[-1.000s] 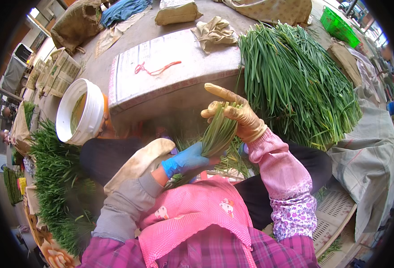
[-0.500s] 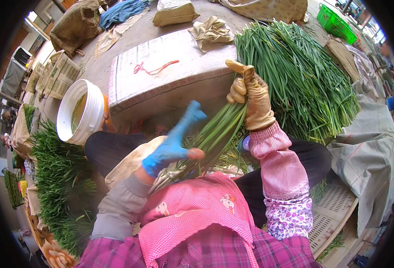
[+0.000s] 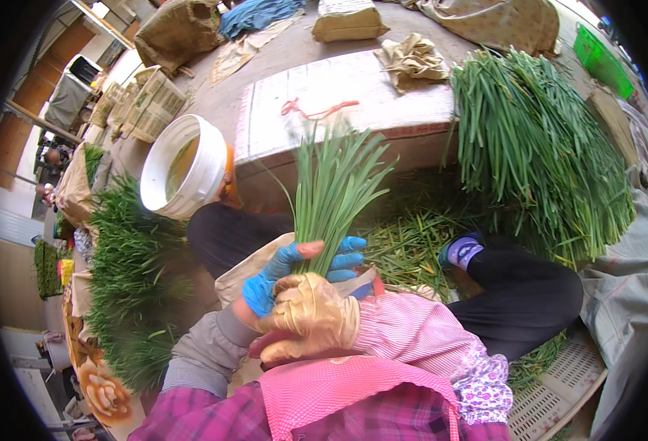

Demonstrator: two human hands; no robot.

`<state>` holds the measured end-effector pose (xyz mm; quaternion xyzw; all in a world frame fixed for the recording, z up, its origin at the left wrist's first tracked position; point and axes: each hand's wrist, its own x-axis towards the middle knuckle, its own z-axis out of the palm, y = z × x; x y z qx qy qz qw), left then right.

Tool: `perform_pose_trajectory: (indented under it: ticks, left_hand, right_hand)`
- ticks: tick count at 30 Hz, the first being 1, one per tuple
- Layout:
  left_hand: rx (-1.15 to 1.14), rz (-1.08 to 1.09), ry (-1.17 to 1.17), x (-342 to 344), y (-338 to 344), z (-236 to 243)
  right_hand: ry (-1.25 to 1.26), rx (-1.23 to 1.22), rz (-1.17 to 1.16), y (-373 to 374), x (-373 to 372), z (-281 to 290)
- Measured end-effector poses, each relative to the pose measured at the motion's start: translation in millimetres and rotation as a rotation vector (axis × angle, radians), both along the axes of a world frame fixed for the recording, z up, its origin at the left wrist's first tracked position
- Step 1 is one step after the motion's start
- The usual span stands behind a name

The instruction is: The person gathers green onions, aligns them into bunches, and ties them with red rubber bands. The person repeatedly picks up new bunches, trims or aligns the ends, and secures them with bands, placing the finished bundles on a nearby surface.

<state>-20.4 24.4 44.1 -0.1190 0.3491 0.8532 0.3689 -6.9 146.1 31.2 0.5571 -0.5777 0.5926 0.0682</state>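
Observation:
An upright bunch of garlic chives stands in front of me, its long flat green leaves fanning out at the top. My left hand, in a blue glove with the thumb bare, cradles the bunch low down, thumb in front and fingers behind. Below it my right hand, in a tan glove, is closed around the lower end, with its back toward me. The stalk ends are hidden by the gloves. On the low box ahead lies a red tie.
A tall heap of chives stands at the right and another pile at the left. A white bucket is beside the box. Loose trimmings cover the ground between my legs. A slotted crate sits at lower right, a green basket far right.
The right hand has come down from beside the heap, toward my lap. The bunch, previously slanting between my hands, is now upright with both hands around its lower part. The view has shifted left.

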Motion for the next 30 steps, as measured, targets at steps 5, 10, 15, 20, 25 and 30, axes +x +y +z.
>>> perform_pose_trajectory:
  ticks: [5, 10, 15, 20, 25, 30]
  left_hand:
    - [-0.111, 0.059, 0.130, -0.4, -25.6, -3.9]
    - [-0.376, 0.068, 0.136, 3.7, -44.5, 1.8]
    - [-0.719, 0.044, 0.485, 11.9, -33.3, 1.5]
    - [-1.413, -0.446, 0.999, 26.2, -22.0, 5.7]
    - [-0.197, -0.221, 0.080, 21.3, -42.6, 9.4]
    - [-0.330, -0.320, -0.155, 35.3, -74.2, 11.2]
  right_hand:
    - [-1.074, 0.274, 0.939, 15.7, 16.0, -4.2]
    - [-0.929, 0.149, 0.367, 40.0, 1.5, -10.2]
    - [-0.900, 0.433, -0.113, 38.1, -18.8, -13.8]
    - [-1.500, -0.249, -0.103, 15.1, -18.7, -38.0]
    - [-1.540, -0.488, 0.284, 6.9, -7.4, -50.5]
    - [-1.626, -0.386, 0.123, 2.9, -13.6, -49.4]
